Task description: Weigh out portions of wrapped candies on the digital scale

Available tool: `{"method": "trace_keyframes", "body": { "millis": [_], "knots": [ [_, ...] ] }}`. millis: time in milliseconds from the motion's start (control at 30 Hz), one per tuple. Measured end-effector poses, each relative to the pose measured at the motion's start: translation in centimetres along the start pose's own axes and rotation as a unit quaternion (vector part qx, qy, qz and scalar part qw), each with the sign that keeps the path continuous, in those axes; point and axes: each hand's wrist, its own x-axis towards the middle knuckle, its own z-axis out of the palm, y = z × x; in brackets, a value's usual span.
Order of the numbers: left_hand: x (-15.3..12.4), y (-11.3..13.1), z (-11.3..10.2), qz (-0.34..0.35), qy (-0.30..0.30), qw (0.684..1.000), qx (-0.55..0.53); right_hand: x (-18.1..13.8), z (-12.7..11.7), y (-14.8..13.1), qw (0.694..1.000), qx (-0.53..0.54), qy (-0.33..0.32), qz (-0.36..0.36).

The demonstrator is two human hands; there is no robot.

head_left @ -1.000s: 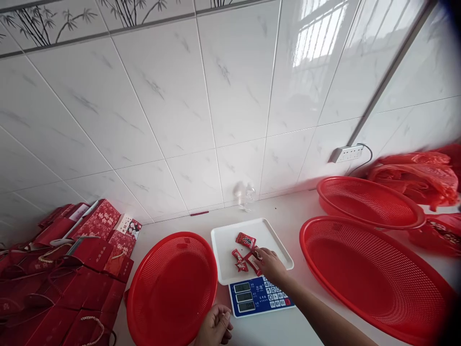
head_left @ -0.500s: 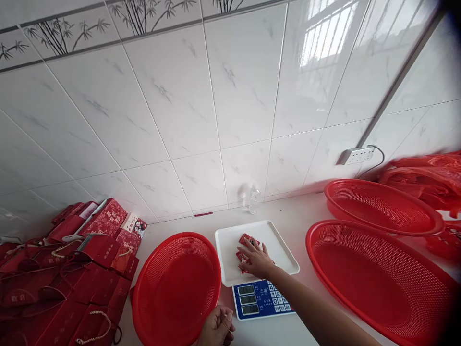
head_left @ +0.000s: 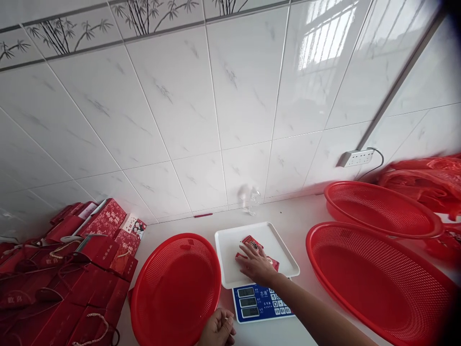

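My right hand (head_left: 257,265) lies over several small red printed packets (head_left: 252,241) on the white tray (head_left: 281,254) of a digital scale. Its fingers are spread, and the palm hides part of the packets. One packet shows beyond the fingers and another by the wrist. Under my forearm sits the scale's blue panel (head_left: 264,303) with its displays and keys, partly covered. My left hand (head_left: 219,327) is curled closed at the bottom, by the near rim of the left red basket (head_left: 176,283); I see nothing in it.
Two red mesh baskets (head_left: 363,278) stand on the right, with red plastic bags (head_left: 425,185) behind them. Red gift boxes (head_left: 101,259) with cord handles are piled at left. A clear plastic piece (head_left: 254,201) and a red pen-like stick (head_left: 203,215) lie near the tiled wall.
My right hand has shifted slightly toward me, and its fingers have loosened over the packets. More of the red packets now shows around it. My left hand has hardly moved.
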Motion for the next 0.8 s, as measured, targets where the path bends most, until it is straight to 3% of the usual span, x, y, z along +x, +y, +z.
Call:
{"method": "trace_keyframes", "body": {
  "millis": [300,533,800],
  "knots": [
    [-0.1,-0.6,-0.2,0.000,0.013,1.000,0.016,-0.8,0.2,0.7,0.993,-0.022,0.016,0.114],
    [-0.3,-0.3,0.2,0.002,-0.011,1.000,0.002,-3.4,-0.2,2.8,0.990,0.011,0.023,0.136],
    [-0.6,0.0,-0.2,0.000,-0.017,1.000,0.020,-5.8,1.0,3.9,0.986,0.020,0.094,0.139]
  ]
}}
